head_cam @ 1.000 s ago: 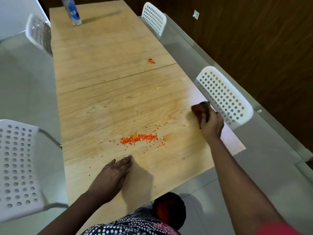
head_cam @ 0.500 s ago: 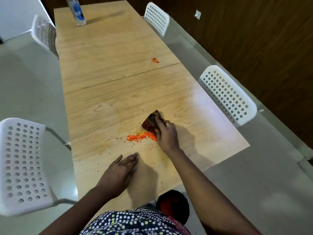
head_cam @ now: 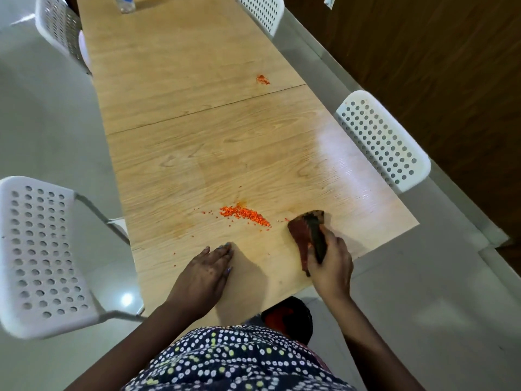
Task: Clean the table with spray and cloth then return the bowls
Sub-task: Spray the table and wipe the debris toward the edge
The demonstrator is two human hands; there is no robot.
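A long wooden table [head_cam: 197, 153] runs away from me. My right hand [head_cam: 331, 259] grips a dark red cloth [head_cam: 306, 234] and holds it on the tabletop near the front right corner. Just left of the cloth lies a pile of orange grains [head_cam: 244, 214] with scattered bits around it. My left hand [head_cam: 207, 273] rests flat on the table near the front edge, fingers straight. A second small orange patch [head_cam: 262, 79] sits further up the table. A clear bottle with a blue label [head_cam: 124, 2] stands at the far end. No bowls are in view.
White perforated chairs stand around the table: one at the near left [head_cam: 42, 255], one at the right [head_cam: 380, 139], one at the far left [head_cam: 59, 29], one at the far right [head_cam: 263, 11]. A wooden wall [head_cam: 423, 66] runs along the right.
My right hand swept the cloth from the table's right edge to the orange pile, then pulled it back towards the front right. The left hand stayed flat in place.
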